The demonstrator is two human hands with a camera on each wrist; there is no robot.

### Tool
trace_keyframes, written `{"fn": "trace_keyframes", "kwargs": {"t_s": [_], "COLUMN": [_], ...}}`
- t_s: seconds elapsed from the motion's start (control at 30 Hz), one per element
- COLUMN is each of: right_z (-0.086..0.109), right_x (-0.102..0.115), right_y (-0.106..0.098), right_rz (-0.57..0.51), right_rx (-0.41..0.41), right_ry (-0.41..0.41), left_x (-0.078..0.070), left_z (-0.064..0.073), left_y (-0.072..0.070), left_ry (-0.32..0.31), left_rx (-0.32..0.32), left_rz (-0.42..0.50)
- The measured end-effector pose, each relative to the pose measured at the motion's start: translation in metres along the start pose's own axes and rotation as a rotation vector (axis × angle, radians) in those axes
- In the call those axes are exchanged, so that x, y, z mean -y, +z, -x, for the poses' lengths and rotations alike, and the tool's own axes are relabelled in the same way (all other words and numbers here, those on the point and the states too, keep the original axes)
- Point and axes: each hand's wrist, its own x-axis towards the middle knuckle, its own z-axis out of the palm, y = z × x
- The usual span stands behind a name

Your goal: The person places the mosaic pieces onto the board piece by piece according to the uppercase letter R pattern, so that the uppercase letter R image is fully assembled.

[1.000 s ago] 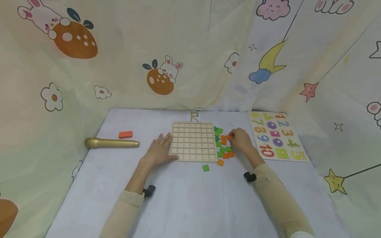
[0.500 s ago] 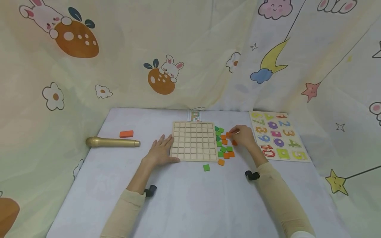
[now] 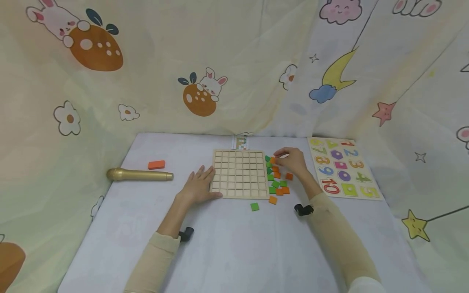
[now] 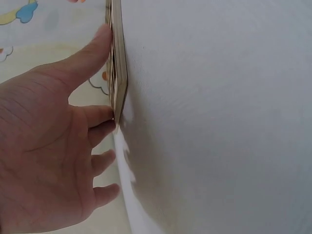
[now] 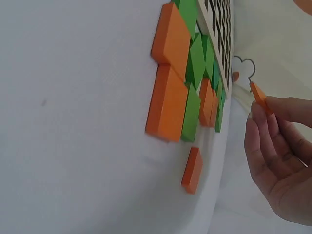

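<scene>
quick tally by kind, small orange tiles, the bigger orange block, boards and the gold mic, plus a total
Small orange tiles: 7, counting the one pinched in the right hand
Bigger orange block: 1
Grid board: 1
Number board: 1
Gold microphone: 1
Total: 11

Counted: two hands (image 3: 197, 188) (image 3: 294, 161), two wrist cameras (image 3: 188, 234) (image 3: 303, 210), one grid board (image 3: 239, 173), one number board (image 3: 334, 172), one gold microphone (image 3: 141, 175), one orange-red block (image 3: 156, 165), one pattern card (image 3: 240, 143), seven orange tiles (image 3: 289, 176), at least eight green tiles (image 3: 255, 206).
</scene>
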Motion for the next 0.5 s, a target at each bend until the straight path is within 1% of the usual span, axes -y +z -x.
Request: {"fn": "trace_keyframes", "kwargs": {"t_s": [0.17, 0.33, 0.43, 0.5], "right_z": [-0.008, -0.015, -0.02, -0.022], "right_x": [0.003, 0.009, 0.013, 0.015], "right_y": [0.009, 0.017, 0.024, 0.029], "right_rz": [-0.052, -0.078, -0.082, -0.083], "right_rx": [0.019, 0.035, 0.033, 0.029], "right_ry": [0.017, 0.019, 0.008, 0.003], "left_x": [0.003, 0.006, 0.01, 0.01], "left_z": [-0.003, -0.006, -0.011, -0.012], "left_y": [0.003, 0.007, 0.012, 0.013], "left_ry": [0.014, -0.005, -0.012, -0.018], "left_rx": [-0.003, 0.005, 0.004, 0.01], "left_rz": [0.004, -0.011, -0.018, -0.025]}}
